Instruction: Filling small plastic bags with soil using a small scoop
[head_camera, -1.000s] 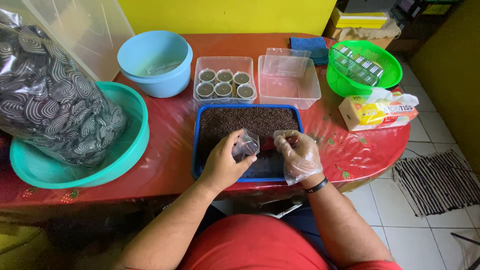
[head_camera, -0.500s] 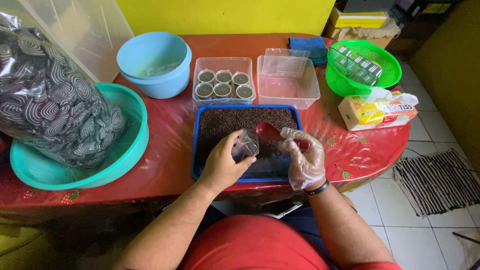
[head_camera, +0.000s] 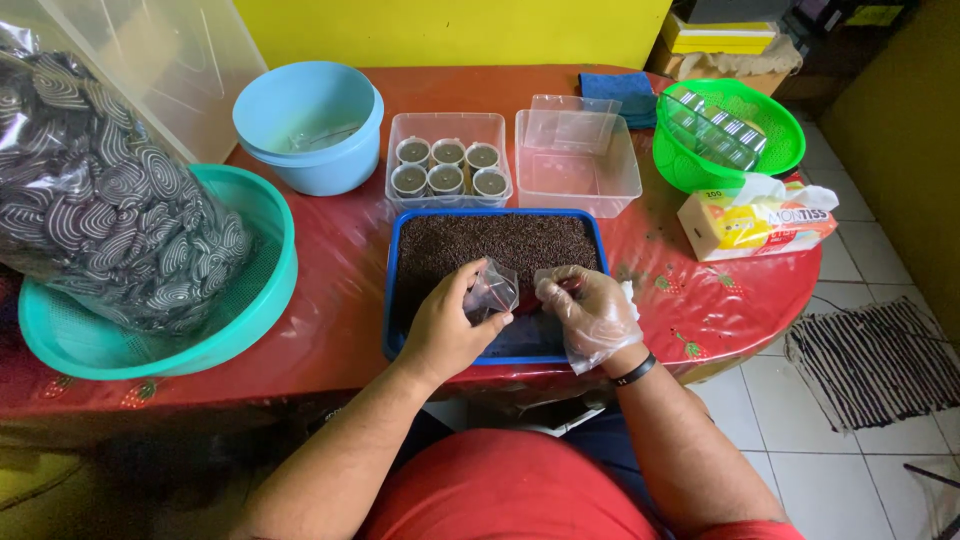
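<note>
Head view, from left to right: a clear bag of dark swirled pieces (head_camera: 100, 210) sits in a teal basin (head_camera: 250, 300), with one blue bowl (head_camera: 310, 125) behind it. Next comes a clear tub (head_camera: 448, 160) holding six small filled cups in two rows of three, then a second clear tub (head_camera: 577, 165), with a loose clear lid or insert resting in it.

At the table's (head_camera: 330, 310) near edge lies one blue tray (head_camera: 392, 300) of dark grains, mostly full, bare at its near end. Over that bare end the left hand (head_camera: 445, 330), ungloved, pinches a small clear cup (head_camera: 492, 292) between thumb and fingers, tilted toward the other hand. The right hand (head_camera: 590, 315) wears a loose plastic glove, fingers curled and pressed together just beside the cup (whether it holds grains I cannot tell).

The cup looks light, thin and easily crushed, and probably slick against the glove; it is likely best held by the sidewall near the rim with a gentle pinch.

Further right: a blue cloth (head_camera: 620, 90), a green basket (head_camera: 770, 150) of clear containers, and one tissue pack (head_camera: 750, 220).
</note>
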